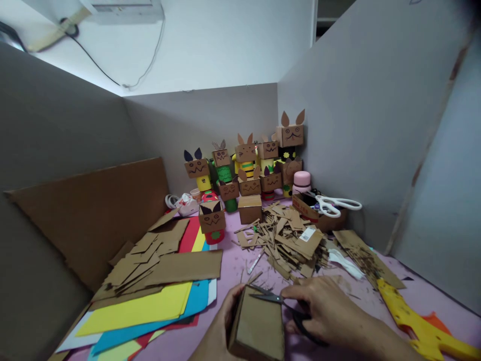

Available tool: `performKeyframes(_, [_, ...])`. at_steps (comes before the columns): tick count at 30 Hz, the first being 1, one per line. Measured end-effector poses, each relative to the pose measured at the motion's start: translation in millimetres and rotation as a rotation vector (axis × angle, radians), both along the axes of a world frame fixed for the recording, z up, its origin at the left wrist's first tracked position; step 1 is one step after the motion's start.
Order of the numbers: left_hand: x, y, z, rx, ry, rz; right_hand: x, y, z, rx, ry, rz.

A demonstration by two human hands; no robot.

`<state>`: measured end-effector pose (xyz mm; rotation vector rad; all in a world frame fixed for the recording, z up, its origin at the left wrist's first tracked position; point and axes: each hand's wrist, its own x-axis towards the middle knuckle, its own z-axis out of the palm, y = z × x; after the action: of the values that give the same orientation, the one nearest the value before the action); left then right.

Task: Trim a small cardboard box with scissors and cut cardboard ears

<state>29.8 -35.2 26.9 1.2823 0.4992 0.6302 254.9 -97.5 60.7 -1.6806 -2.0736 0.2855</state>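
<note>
A small cardboard box is gripped along its left side by my left hand. My right hand is closed round the black handles of a pair of scissors. Their blades are parted and lie at the box's far top edge, pointing left. A thin cardboard strip shows just beyond that edge. The fingertips of my left hand are partly hidden behind the box.
Cardboard scraps are heaped ahead. Cardboard sheets and coloured paper lie left. Several box-headed animal figures stand behind. A yellow glue gun lies right, and white-handled scissors rest on an open box.
</note>
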Motion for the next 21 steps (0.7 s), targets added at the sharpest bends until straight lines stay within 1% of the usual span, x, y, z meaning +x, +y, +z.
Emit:
performKeyframes(3, [0.6,-1.8,5.9,0.087,0.049,0.094,2.7,0.1,1.2,-0.003,-0.007,-0.026])
performKeyframes(7, [-1.3,-2.3,11.7,0.129,0.1,0.101,4.8,1.4,3.7,-0.009,-0.003,-0.039])
performKeyframes(9, [-1.7,-3.1,13.3,0.121,0.104,0.083,4.7,1.6,4.4,-0.019,-0.005,-0.028])
performKeyframes(14, [-0.3,-4.8,12.4,0.116,0.087,0.056,3.5,2.2,-0.3,-0.01,-0.005,-0.032])
performKeyframes(18, [-0.2,-2.9,10.5,0.147,0.106,0.086,5.4,4.7,-7.7,0.022,-0.005,-0.014])
performKeyframes(21, [-1.1,-1.7,8.8,0.147,0.107,0.099,6.9,6.5,-10.2,0.017,0.015,-0.002])
